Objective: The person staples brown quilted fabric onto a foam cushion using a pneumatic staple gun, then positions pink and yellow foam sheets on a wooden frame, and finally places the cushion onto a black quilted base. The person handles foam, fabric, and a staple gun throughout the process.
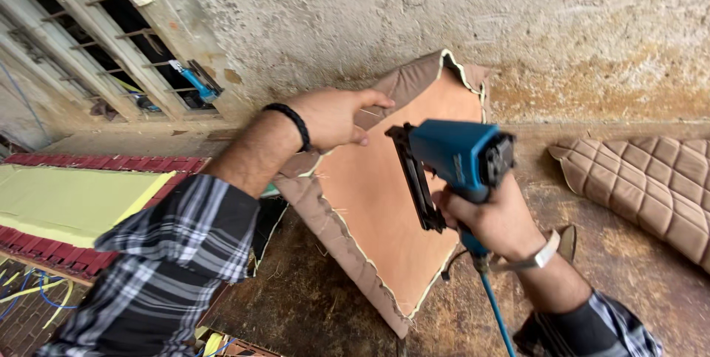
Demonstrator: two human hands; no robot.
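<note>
The left hand [336, 117] presses flat the brown fabric [314, 205] at the board's [377, 202] 11 o'clock edge, while the right hand [495, 220] grips the blue staple gun [451, 161], which seems ready to be placed there.

My hands are working over the tan fabric-edged plywood panel [384, 202], which is leaning toward the rough plaster wall [458, 17]. The brown quilted cushion [651, 179] is blocking my right; bare stained floor [310, 305] is lying open below the panel.

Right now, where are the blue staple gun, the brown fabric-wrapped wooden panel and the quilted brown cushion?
blue staple gun [452, 151], head view, body.
brown fabric-wrapped wooden panel [370, 202], head view, bare wood.
quilted brown cushion [651, 183], head view, top.
</note>
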